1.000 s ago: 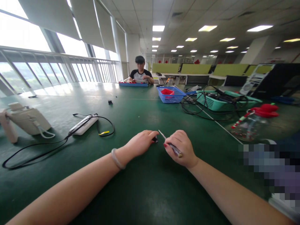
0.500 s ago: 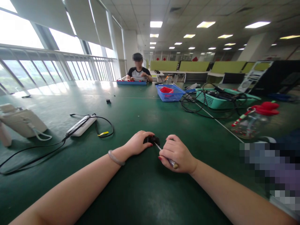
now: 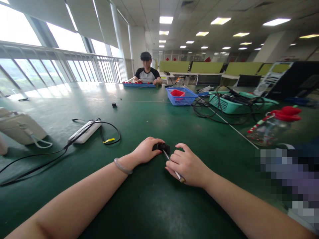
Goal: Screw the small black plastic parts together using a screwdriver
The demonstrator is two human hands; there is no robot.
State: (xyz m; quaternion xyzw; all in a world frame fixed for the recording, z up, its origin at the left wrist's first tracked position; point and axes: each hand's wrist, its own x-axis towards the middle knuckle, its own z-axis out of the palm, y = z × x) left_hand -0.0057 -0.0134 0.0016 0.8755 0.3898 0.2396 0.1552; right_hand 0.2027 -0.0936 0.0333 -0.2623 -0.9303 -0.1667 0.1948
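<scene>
Under the fingers and thumb of my left hand (image 3: 147,150) is a small black block (image 3: 164,147), held on the green table (image 3: 159,205). Its left end is hidden by the fingers. My right hand (image 3: 186,166) grips what looks like a slim metal screwdriver (image 3: 178,176) with a brass-coloured rear end. The tool's thin shaft slants up and left, and its tip meets the front face of the block. The index finger of my right hand is raised off the tool.
To the left lie a white power strip (image 3: 86,131) with a black cord and a beige case (image 3: 22,127). Ahead are a blue basket (image 3: 181,99), a green basket (image 3: 224,105) with cables and a red-lidded jar (image 3: 271,129). A person (image 3: 147,71) sits at the far end.
The screwdriver and my right hand have shifted slightly left, and the right index finger has lifted. My left hand keeps its hold on the block. The far person's hand has lowered.
</scene>
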